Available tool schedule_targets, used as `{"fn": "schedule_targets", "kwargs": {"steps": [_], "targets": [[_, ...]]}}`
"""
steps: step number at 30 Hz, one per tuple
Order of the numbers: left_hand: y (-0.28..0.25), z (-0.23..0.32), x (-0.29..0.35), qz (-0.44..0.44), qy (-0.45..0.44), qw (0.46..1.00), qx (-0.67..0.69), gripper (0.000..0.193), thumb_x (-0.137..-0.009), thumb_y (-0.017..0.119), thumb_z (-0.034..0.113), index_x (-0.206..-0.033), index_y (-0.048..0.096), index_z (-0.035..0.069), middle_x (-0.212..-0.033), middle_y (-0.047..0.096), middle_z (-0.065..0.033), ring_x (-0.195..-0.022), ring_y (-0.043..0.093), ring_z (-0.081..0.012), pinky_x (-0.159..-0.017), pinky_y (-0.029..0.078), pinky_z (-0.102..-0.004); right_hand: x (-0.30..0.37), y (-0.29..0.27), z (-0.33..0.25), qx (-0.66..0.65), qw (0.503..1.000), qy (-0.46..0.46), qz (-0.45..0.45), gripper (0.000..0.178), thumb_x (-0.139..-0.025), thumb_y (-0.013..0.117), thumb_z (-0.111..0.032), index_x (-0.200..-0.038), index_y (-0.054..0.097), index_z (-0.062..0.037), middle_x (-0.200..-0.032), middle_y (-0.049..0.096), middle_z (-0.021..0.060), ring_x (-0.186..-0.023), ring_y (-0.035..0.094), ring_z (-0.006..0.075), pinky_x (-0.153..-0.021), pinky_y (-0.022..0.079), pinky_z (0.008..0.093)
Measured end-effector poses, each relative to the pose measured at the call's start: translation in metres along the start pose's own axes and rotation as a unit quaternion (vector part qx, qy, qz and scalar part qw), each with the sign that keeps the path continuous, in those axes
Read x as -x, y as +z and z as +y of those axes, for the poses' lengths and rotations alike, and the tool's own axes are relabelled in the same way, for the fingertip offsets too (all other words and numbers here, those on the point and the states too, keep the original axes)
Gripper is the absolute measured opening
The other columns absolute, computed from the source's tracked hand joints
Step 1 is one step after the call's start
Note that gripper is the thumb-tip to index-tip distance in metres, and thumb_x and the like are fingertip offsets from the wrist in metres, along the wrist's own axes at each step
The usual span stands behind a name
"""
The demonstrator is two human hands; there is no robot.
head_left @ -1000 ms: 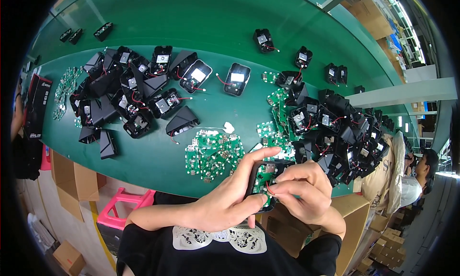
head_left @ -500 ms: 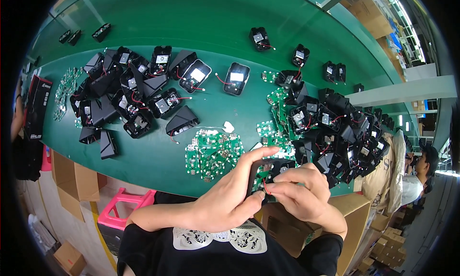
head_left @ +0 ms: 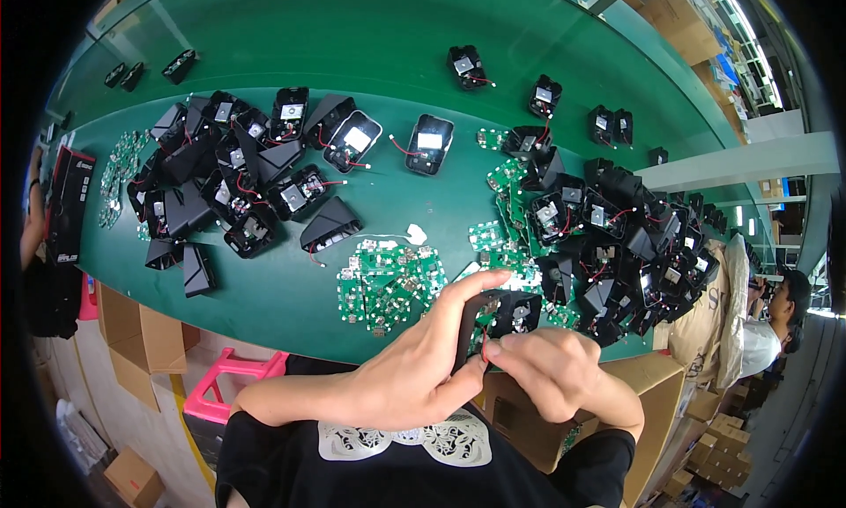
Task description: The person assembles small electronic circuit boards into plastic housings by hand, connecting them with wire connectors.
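My left hand (head_left: 401, 378) holds a small open black plastic housing (head_left: 516, 309) over the table's near edge, thumb along its near side and index finger stretched over the far side. Inside the housing sits a green circuit board (head_left: 486, 313). My right hand (head_left: 557, 373) pinches at a red wire (head_left: 484, 339) at the housing's near side, close to my left thumb. Its fingertips partly hide the wire's end. Just beyond my left hand lies a pile of loose green circuit boards (head_left: 392, 283).
Black housings with red wires are heaped at left (head_left: 188, 204) and right (head_left: 617, 230). Several housings (head_left: 466, 66) stand along the far green strip (head_left: 352, 45). Below the table are an open cardboard box (head_left: 648, 398) and a pink stool (head_left: 211, 386). A person (head_left: 767, 323) is at far right.
My right hand's fingers have shifted down and closed tighter by the red wire, uncovering more of the housing's inside. My left hand keeps its hold. The whole view has shifted slightly.
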State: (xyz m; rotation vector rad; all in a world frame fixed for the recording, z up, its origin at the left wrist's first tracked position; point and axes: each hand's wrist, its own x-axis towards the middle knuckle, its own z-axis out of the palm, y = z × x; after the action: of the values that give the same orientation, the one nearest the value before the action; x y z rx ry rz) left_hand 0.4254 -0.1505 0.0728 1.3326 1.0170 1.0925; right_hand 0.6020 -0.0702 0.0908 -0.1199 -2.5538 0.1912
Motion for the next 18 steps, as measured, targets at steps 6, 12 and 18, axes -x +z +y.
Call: {"fn": "schedule_targets", "kwargs": {"steps": [6,12,18], "targets": [[0.005,-0.001,0.000,0.021,0.045,0.998,-0.031,0.063,-0.076,0.049,-0.003,-0.130,0.017,-0.004,-0.129,0.033,-0.0237,-0.119,0.038,-0.0369,-0.099,0.032,-0.0395,0.003,0.006,0.000,-0.156,0.976,0.146,0.048,0.028,-0.058,0.077,0.000,-0.083,0.067,-0.0054,-0.084,0.058,0.0065,-0.063,0.054,0.0153,-0.049,0.038,0.0233],[0.011,-0.005,-0.005,0.073,0.126,0.983,-0.116,0.062,-0.074,0.051,-0.005,-0.129,0.022,-0.003,-0.120,0.039,-0.0230,-0.103,0.047,-0.0362,-0.085,0.041,-0.0402,0.006,0.009,0.004,-0.155,0.977,0.138,0.057,0.028,-0.058,0.077,0.001,-0.083,0.066,-0.0048,-0.085,0.058,0.0070,-0.061,0.053,0.0152,-0.050,0.039,0.0228],[0.007,-0.004,-0.010,0.050,0.142,0.984,-0.098,0.065,-0.071,0.053,-0.007,-0.129,0.025,-0.003,-0.108,0.044,-0.0231,-0.086,0.052,-0.0363,-0.071,0.046,-0.0398,0.002,0.000,0.008,-0.282,0.931,0.226,0.041,0.022,-0.061,0.076,0.000,-0.082,0.069,-0.0028,-0.083,0.059,0.0059,-0.063,0.054,0.0140,-0.052,0.044,0.0232]]}}
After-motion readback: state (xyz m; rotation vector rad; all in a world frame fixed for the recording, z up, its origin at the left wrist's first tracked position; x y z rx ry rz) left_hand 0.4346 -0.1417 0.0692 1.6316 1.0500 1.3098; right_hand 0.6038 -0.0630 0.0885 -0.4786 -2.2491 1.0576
